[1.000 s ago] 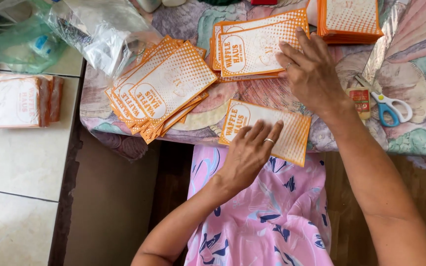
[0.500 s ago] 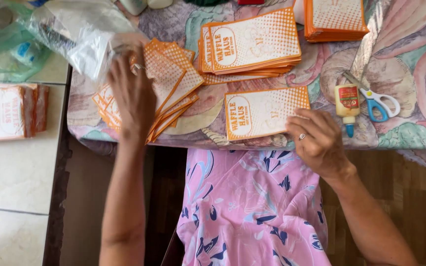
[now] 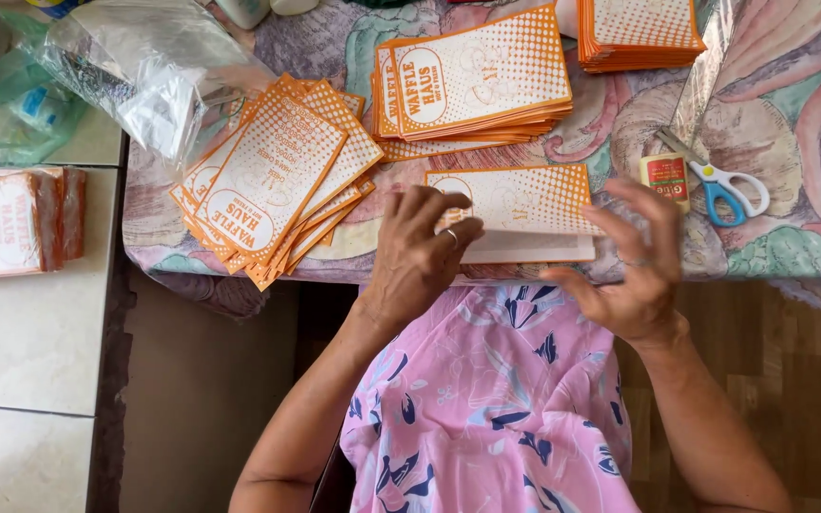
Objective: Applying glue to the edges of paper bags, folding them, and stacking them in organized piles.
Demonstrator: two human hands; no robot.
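paper sleeve (image 3: 525,204) flat at near worktop (image 3: 791,104) edge, long axis left-right | left hand (image 3: 420,256) fingers pressing its left end | right hand (image 3: 634,275) open, empty, hovering just near its right end

table with a floral cloth (image 3: 791,104) bears orange paper bag stacks (image 3: 472,81), scissors (image 3: 729,185), glue bottle (image 3: 665,176).

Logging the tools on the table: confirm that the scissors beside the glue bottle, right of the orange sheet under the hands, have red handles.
Not red: the scissors have blue handles, as the head view shows. They do lie beside the glue bottle, right of the orange sheet under the hands.
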